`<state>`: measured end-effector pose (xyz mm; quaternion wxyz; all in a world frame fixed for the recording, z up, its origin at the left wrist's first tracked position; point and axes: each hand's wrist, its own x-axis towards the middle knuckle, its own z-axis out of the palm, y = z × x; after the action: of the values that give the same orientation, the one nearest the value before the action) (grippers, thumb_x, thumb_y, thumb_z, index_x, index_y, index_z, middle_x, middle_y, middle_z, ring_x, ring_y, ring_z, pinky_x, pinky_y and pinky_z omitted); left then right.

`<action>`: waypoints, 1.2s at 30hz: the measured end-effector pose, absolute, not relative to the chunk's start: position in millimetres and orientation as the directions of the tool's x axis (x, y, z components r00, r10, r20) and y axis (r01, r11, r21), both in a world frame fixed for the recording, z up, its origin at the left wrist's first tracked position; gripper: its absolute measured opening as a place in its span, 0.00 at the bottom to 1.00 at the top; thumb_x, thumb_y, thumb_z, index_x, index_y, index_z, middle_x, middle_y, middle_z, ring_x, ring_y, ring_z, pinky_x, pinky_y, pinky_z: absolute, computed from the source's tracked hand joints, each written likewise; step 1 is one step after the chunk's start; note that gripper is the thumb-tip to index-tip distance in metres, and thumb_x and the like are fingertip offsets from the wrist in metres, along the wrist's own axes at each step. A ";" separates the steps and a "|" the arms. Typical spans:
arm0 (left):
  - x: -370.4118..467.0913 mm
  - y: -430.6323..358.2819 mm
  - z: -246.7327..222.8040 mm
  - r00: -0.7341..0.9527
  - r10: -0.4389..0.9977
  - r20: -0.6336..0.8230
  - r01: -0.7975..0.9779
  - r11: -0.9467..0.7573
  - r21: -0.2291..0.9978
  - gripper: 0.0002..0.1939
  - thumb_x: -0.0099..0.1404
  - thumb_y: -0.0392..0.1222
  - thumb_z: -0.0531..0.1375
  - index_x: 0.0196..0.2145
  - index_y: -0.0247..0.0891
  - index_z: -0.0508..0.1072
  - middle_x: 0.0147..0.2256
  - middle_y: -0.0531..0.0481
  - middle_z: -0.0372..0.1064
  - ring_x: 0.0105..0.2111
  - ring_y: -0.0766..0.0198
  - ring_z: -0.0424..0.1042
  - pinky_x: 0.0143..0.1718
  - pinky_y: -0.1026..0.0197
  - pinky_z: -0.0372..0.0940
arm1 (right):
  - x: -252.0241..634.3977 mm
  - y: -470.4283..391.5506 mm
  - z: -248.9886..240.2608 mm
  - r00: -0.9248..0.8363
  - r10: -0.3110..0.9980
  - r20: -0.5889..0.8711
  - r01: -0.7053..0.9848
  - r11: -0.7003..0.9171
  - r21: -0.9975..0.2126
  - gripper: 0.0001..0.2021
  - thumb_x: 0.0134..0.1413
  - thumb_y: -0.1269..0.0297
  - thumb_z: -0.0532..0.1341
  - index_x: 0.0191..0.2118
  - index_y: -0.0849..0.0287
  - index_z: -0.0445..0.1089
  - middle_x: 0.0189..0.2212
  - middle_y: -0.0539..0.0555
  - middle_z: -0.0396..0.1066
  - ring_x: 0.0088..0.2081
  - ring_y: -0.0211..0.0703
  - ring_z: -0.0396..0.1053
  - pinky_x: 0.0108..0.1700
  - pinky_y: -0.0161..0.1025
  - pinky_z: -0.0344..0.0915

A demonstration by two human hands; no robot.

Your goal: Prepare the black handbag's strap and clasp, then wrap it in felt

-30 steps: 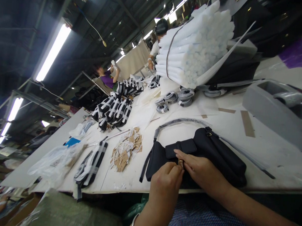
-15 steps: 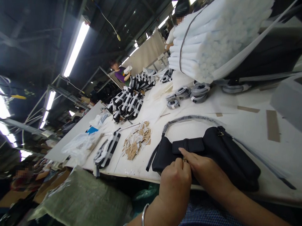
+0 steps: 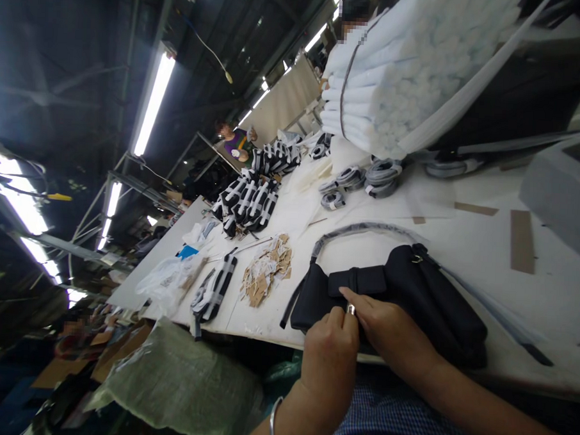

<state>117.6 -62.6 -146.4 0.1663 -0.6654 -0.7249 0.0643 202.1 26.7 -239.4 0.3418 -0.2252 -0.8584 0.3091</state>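
A black handbag [image 3: 430,300] lies on the table edge right before me, its plastic-wrapped handle [image 3: 351,229] arched behind it. My right hand [image 3: 386,327] reaches over the bag's front, one fingertip on the lower edge of the flap [image 3: 364,281]. Its other fingers bend down and are partly hidden. Close against it, my left hand [image 3: 332,344] is closed in a fist at the bag's front. What its fingers hold is hidden. A small shiny metal piece [image 3: 351,308] shows between the hands; whether it is a ring or bag hardware I cannot tell.
Left of the bag lie a heap of tan tags [image 3: 267,268] and a wrapped black bundle [image 3: 214,288]. More black-and-white bundles [image 3: 247,199] sit farther back. Coiled grey straps [image 3: 383,176] and a white stack of rolls [image 3: 372,93] stand behind. A person [image 3: 238,145] is at the far end.
Both hands and the bag's flap appear slightly farther left as the view shifts. The hands keep nearly the same pose on the bag. The far person's arms have moved.
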 end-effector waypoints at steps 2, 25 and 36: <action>117.5 -61.3 -147.5 -0.059 0.985 0.165 0.942 0.109 -0.316 0.12 0.57 0.26 0.68 0.29 0.39 0.70 0.28 0.53 0.70 0.24 0.61 0.71 0.22 0.59 0.60 | 202.4 26.7 -238.6 -0.666 0.599 0.445 0.169 0.702 -0.692 0.30 0.54 0.85 0.50 0.62 0.68 0.65 0.47 0.64 0.77 0.43 0.51 0.79 0.47 0.47 0.78; 77.4 -54.1 -150.3 -0.178 0.980 0.083 0.961 0.156 0.227 0.06 0.64 0.29 0.62 0.31 0.37 0.71 0.30 0.54 0.68 0.29 0.67 0.68 0.30 0.64 0.60 | 206.4 26.9 -242.3 -0.618 0.588 0.522 0.126 0.730 -0.672 0.26 0.58 0.84 0.49 0.60 0.69 0.67 0.48 0.62 0.77 0.44 0.50 0.79 0.46 0.46 0.79; 71.3 -61.6 -146.9 -0.120 0.984 0.130 0.755 0.006 0.655 0.13 0.59 0.33 0.70 0.42 0.41 0.77 0.40 0.52 0.75 0.41 0.66 0.74 0.44 0.66 0.68 | 204.2 31.9 -247.0 -0.555 0.616 0.559 0.085 0.711 -0.698 0.22 0.63 0.78 0.51 0.60 0.68 0.68 0.54 0.62 0.73 0.50 0.47 0.76 0.53 0.42 0.75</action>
<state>71.3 -61.6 -146.9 -0.1880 -0.6360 -0.6838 -0.3042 204.2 31.9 -247.0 0.4209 -0.2127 -0.8237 0.3149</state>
